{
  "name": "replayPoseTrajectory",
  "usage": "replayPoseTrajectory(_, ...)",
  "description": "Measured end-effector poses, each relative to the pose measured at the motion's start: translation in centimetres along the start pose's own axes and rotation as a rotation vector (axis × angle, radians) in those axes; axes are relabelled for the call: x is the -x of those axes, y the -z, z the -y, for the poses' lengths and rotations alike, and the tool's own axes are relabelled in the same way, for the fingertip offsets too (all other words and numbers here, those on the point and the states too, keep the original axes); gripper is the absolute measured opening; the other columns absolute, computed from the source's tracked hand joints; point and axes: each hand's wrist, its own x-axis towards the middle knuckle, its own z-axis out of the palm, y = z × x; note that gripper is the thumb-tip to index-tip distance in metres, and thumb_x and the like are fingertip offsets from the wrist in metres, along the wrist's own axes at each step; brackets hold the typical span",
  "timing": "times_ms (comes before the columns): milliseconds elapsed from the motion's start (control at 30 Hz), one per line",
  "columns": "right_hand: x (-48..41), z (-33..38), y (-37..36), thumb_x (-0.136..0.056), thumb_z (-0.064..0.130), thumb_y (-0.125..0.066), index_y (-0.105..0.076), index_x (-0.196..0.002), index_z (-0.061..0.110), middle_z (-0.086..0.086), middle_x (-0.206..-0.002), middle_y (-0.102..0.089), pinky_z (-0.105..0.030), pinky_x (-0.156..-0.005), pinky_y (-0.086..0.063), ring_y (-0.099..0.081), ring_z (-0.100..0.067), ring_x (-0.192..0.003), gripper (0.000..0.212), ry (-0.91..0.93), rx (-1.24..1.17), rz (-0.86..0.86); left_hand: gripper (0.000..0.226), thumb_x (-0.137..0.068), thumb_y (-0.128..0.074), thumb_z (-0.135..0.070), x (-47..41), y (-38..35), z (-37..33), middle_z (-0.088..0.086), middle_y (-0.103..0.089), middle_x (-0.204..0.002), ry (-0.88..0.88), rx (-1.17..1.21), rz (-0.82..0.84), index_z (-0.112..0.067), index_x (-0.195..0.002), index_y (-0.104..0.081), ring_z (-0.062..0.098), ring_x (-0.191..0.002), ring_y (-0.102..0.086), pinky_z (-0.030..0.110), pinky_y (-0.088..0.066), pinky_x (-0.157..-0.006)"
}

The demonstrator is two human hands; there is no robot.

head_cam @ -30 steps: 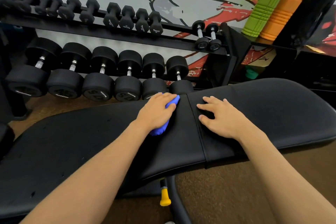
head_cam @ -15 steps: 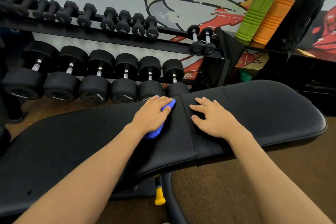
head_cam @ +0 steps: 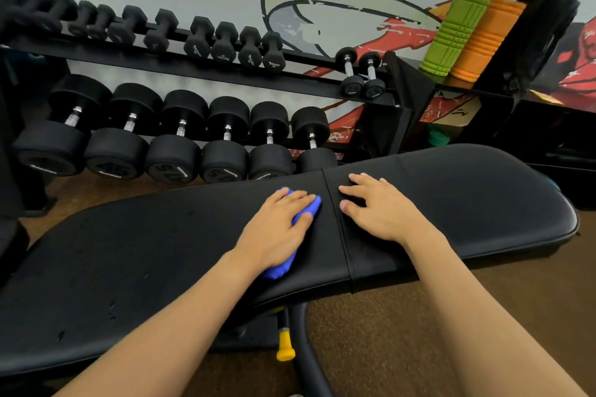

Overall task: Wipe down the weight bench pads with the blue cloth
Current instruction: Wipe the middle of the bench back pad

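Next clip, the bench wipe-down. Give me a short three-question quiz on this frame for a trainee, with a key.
1. True or false: the right hand rests flat on the shorter pad, holding nothing.
2. Which hand presses the blue cloth? A. left hand B. right hand C. neither
3. Fill in: the foam roller beside the orange roller is ____.
Key: 1 true; 2 A; 3 green.

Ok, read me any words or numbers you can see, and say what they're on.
"45": end face of the second large dumbbell from the left.
Markings on the other large dumbbells and the small hex dumbbells: too small or blurred to read.
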Motion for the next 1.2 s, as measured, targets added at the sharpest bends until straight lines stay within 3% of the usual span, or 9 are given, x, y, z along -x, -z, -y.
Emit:
replayPoseTrajectory(100, 0.3, 0.3, 0.4, -0.104, 0.038, -0.044, -0.055, -0.143, 0.028, 0.007, -0.156, -0.044, -0.032, -0.118, -0.022, -0.034, -0.015, -0.146, 0.042, -0.106, -0.190, -0.127, 0.044, -0.110, -0.030, -0.037, -2.3, -0.5, -3.4, -0.009, -0.038, -0.158, 0.057, 0.144, 0.056, -0.024, -0.146, -0.052, 0.011, -0.148, -0.024, 0.020, -0.008, -0.121)
replayPoseTrajectory(167, 0.6, 0.8, 1.0, -0.105, 0.037, -0.043, -0.054, -0.144, 0.027, 0.004, -0.151, -0.050, -0.033, -0.113, -0.031, -0.042, -0.020, -0.140, 0.042, -0.192, -0.308, -0.221, 0.042, -0.109, -0.029, -0.046, -2.7, 0.9, -3.8, -0.016, -0.047, -0.139, 0.166, 0.458, 0.133, -0.031, -0.129, -0.062, 0.005, -0.134, -0.036, 0.017, -0.024, -0.110)
replayPoseTrajectory(300, 1.0, 4.4, 1.0, -0.105, 0.034, -0.041, -0.055, -0.142, 0.016, -0.006, -0.145, -0.055, -0.038, -0.110, -0.036, -0.048, -0.027, -0.133, 0.043, -0.240, -0.341, -0.345, 0.042, -0.105, -0.031, -0.058, -1.4, 3.7, -0.9, -0.031, -0.055, -0.126, 0.230, 0.908, -0.009, -0.046, -0.126, -0.065, -0.008, -0.129, -0.046, 0.019, -0.030, -0.107)
replayPoseTrajectory(433, -0.4, 11.6, -3.3, -0.102, 0.045, -0.040, -0.047, -0.138, -0.002, -0.021, -0.141, -0.052, -0.043, -0.109, -0.034, -0.046, -0.038, -0.131, 0.060, -0.142, -0.071, -0.089, 0.039, -0.100, -0.038, -0.055, 0.2, 4.3, 2.9, -0.021, -0.065, -0.130, 0.248, 0.790, -0.239, -0.045, -0.117, -0.071, -0.004, -0.128, -0.052, 0.032, -0.035, -0.116)
replayPoseTrajectory(500, -1.8, 13.3, -6.0, -0.100, 0.060, -0.034, -0.018, -0.154, -0.006, -0.029, -0.159, -0.022, -0.049, -0.123, -0.013, -0.016, -0.044, -0.149, 0.087, -0.205, 0.113, 0.000, 0.035, -0.101, -0.041, -0.046, 1.0, 4.2, 3.9, -0.026, -0.068, -0.121, 0.261, 0.671, -0.315, -0.041, -0.117, -0.073, -0.011, -0.120, -0.056, 0.028, -0.039, -0.110)
replayPoseTrajectory(567, -3.1, 13.3, -7.4, -0.101, 0.059, -0.034, -0.005, -0.157, -0.005, -0.028, -0.164, -0.005, -0.052, -0.124, -0.004, 0.002, -0.044, -0.152, 0.090, -0.263, 0.227, -0.024, 0.035, -0.106, -0.040, -0.042, 1.8, 4.2, 4.7, -0.029, -0.065, -0.123, 0.244, 0.521, -0.327, -0.037, -0.124, -0.070, -0.018, -0.117, -0.051, 0.020, -0.038, -0.108)
replayPoseTrajectory(767, 1.2, 11.8, -7.3, -0.100, 0.036, -0.036, -0.013, -0.156, -0.002, -0.024, -0.164, -0.012, -0.050, -0.124, -0.009, -0.004, -0.040, -0.153, 0.071, -0.162, 0.254, -0.067, 0.049, -0.104, -0.036, -0.056, 2.7, 3.6, 9.4, -0.015, -0.037, -0.158, 0.121, 0.042, -0.063, -0.039, -0.149, -0.046, 0.007, -0.150, -0.026, 0.024, -0.016, -0.120)
replayPoseTrajectory(933, 3.9, 10.9, -6.6, -0.101, 0.031, -0.034, -0.009, -0.158, 0.000, -0.021, -0.166, -0.011, -0.048, -0.125, -0.010, -0.005, -0.038, -0.154, 0.069, -0.105, 0.312, 0.002, 0.053, -0.103, -0.040, -0.058, 3.0, 2.5, 9.8, -0.012, -0.032, -0.163, 0.134, -0.055, -0.079, -0.040, -0.152, -0.041, 0.011, -0.153, -0.020, 0.028, -0.014, -0.123)
replayPoseTrajectory(1200, -7.7, 9.5, -6.2, -0.097, 0.033, -0.041, -0.046, -0.135, 0.002, -0.016, -0.138, -0.049, -0.041, -0.110, -0.032, -0.039, -0.034, -0.131, 0.050, -0.149, 0.307, -0.080, 0.051, -0.104, -0.040, -0.054, 3.2, 2.7, 9.3, -0.014, -0.031, -0.163, 0.150, -0.064, -0.084, -0.040, -0.153, -0.041, 0.009, -0.153, -0.018, 0.032, -0.017, -0.124)
